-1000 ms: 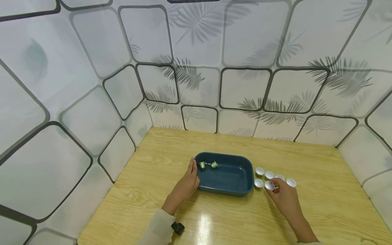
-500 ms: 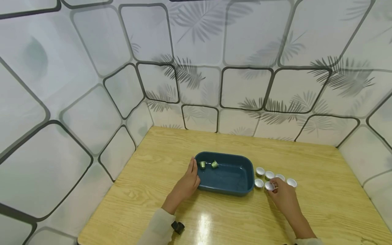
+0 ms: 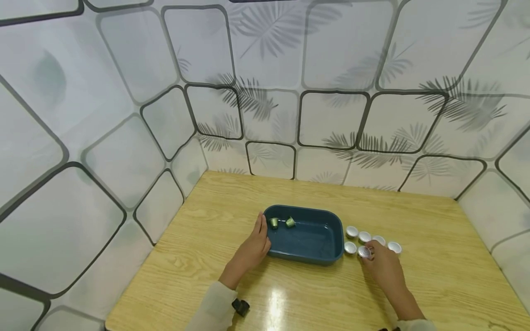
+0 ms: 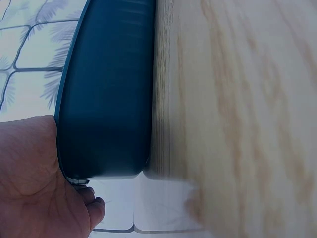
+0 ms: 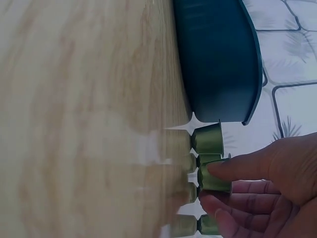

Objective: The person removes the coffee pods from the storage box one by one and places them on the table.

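At the left end of a dark blue rectangular dish (image 3: pixel 306 238), my left hand (image 3: pixel 253 246) holds the wall, fingers along the outside and thumb at the near corner. In the left wrist view, the hand (image 4: pixel 42 183) is against the dish's rim, the thumb tip hidden. To the dish's right, my right hand (image 3: pixel 385 266) pinches a green coffee capsule (image 5: pixel 215 179) with a silver lid (image 3: pixel 364 252). It is upright, at or close to the tabletop. Two green capsules (image 3: pixel 290 222) lie tipped inside the dish's far left part.
Several more capsules (image 3: pixel 351 231) stand lid up in rough rows right of the dish, one (image 3: pixel 350 248) close to its wall. The wooden table (image 3: pixel 323 299) meets patterned walls (image 3: pixel 269 115) at its back and sides. A black band (image 3: pixel 241 307) shows at the left sleeve.
Almost nothing differs. The right hand keeps its pinch on the same capsule, and the left hand stays on the dish. The whole view has shifted very slightly.
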